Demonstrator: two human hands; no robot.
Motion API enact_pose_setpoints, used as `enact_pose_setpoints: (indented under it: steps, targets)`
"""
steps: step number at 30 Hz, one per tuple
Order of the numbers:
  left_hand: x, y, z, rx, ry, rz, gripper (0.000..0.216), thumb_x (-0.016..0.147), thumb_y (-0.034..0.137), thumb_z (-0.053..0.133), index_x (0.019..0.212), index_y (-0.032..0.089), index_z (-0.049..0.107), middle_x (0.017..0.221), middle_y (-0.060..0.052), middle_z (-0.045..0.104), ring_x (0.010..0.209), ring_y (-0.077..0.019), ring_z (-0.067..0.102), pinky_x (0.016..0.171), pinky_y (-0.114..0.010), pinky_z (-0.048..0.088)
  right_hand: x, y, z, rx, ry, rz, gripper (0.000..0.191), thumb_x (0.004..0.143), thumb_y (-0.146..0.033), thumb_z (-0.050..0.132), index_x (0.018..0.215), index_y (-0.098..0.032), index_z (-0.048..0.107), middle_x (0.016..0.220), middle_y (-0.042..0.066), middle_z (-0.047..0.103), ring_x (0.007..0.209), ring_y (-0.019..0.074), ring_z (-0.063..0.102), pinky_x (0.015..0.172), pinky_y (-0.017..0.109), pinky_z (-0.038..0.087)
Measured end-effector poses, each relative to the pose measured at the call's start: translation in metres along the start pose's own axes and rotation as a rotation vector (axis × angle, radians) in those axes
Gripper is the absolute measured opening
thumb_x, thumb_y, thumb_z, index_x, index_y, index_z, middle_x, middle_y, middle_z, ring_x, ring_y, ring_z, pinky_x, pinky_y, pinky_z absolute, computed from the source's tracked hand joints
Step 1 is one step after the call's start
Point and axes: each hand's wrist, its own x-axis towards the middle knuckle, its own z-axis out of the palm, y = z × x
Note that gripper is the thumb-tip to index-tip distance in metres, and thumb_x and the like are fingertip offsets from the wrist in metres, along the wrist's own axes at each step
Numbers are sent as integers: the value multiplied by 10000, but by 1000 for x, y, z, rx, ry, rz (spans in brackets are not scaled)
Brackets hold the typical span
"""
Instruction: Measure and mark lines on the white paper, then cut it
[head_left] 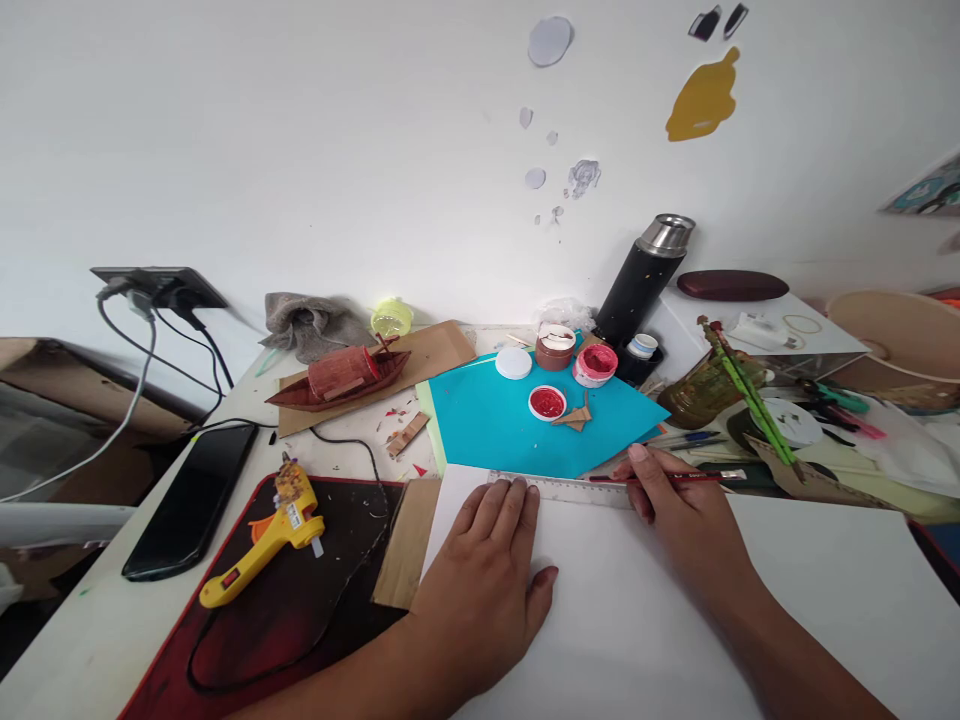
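A large sheet of white paper [615,600] lies in front of me. Along its far edge runs a clear ruler [566,489]. My left hand [487,570] is open, its fingers stretched flat and pressing on the ruler's left part. My right hand [679,515] is closed around a dark red pencil [701,476], beside the ruler's right end; the pencil's tip points left, close to the ruler's edge. Beyond the paper is a blue sheet [487,420] with a jar of red paint [596,365], a brown jar [555,347] and a paint-filled lid [547,402] on it.
At left, a yellow glue gun [262,550] rests on a dark mat [330,600], near a black phone [191,500]. A reddish model boat [341,378] sits on cardboard [439,350]. A black thermos [641,285] leans against the wall. Clutter and green-painted sticks [750,395] occupy the right.
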Motion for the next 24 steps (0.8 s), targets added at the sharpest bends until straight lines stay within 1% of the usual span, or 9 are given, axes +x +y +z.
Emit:
enact_pose_setpoints:
  steps: [11, 15, 21, 24]
  targets:
    - [1, 0, -3, 14, 9, 7, 675, 1139, 555, 368, 1622, 98, 485, 1609, -167, 606, 1478, -304, 551, 1274, -459, 348, 0, 1, 1, -5, -8, 26, 746, 920, -917, 531, 600, -245, 507, 534, -6, 457, 565, 184, 461, 593, 336, 395]
    - [1, 0, -3, 16, 3, 6, 672, 1141, 558, 364, 1623, 104, 483, 1610, -167, 604, 1482, -303, 548, 1274, -462, 345, 0, 1, -1, -20, -8, 25, 735, 924, -917, 524, 632, -243, 561, 540, -4, 468, 564, 189, 464, 585, 338, 393]
    - [1, 0, -3, 41, 51, 22, 663, 1144, 552, 364, 1600, 91, 505, 1586, -161, 627, 1457, -296, 568, 1265, -446, 345, 0, -1, -1, -15, -10, 27, 757, 928, -917, 516, 581, -245, 499, 532, -1, 449, 560, 183, 467, 572, 329, 398]
    - [0, -1, -3, 38, 54, 27, 659, 1142, 547, 378, 1597, 87, 503, 1579, -163, 630, 1446, -296, 574, 1263, -447, 345, 0, 0, 0, -16, -2, 27, 752, 913, -924, 530, 604, -238, 545, 533, -3, 461, 556, 180, 466, 567, 325, 397]
